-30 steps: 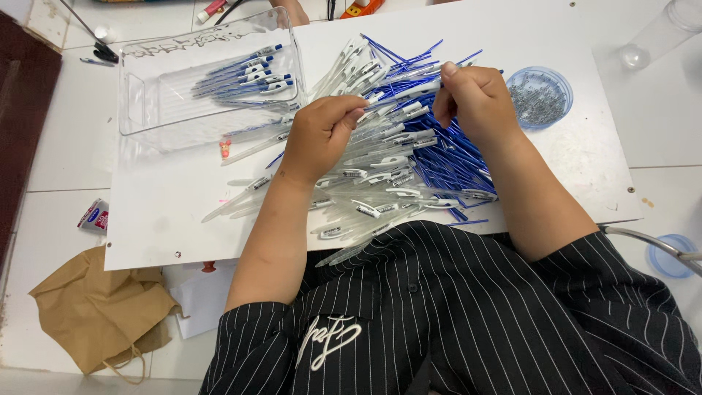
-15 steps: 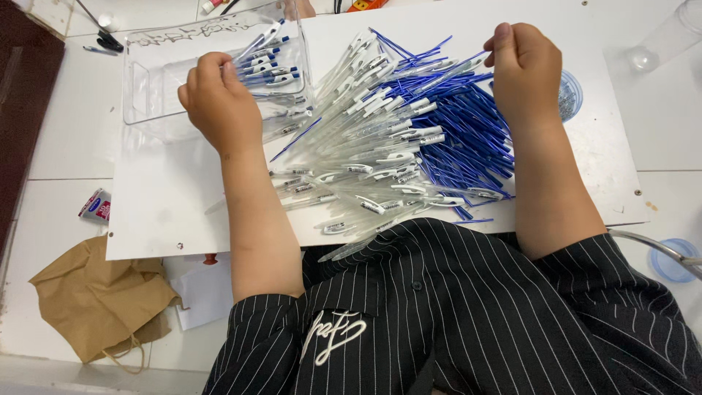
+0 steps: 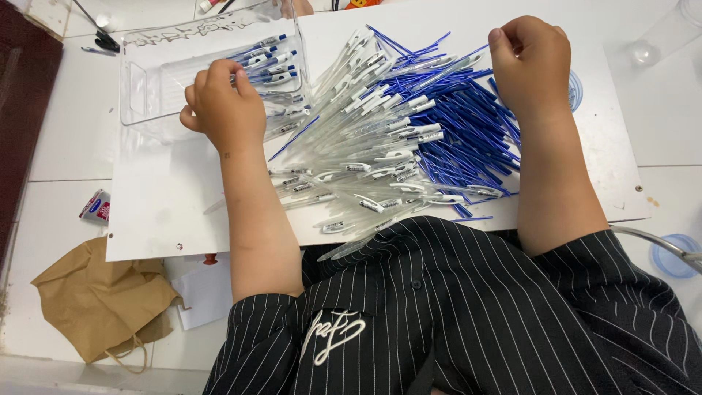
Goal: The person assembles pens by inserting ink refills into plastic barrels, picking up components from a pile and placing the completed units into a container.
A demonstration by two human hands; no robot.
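Note:
My left hand (image 3: 223,106) lies back-up over the near right corner of a clear plastic tray (image 3: 146,80), its curled fingertips on the assembled pens (image 3: 267,62) lying inside; whether it grips one is hidden. A big heap of clear pen barrels (image 3: 365,153) covers the middle of the white board (image 3: 161,219), with a heap of thin blue refills (image 3: 468,132) to its right. My right hand (image 3: 530,66) sits at the far right end of the refill heap, thumb and forefinger pinched on the tip of a blue refill.
A blue-rimmed dish (image 3: 576,89) peeks out behind my right hand. A clear cup (image 3: 654,40) stands at the back right, a blue-lidded tub (image 3: 674,256) at the right edge. A crumpled brown paper bag (image 3: 95,300) and a small packet (image 3: 95,206) lie left of the board.
My left hand left the barrel heap and went to the tray. My right hand moved from the heap's middle to its far right end.

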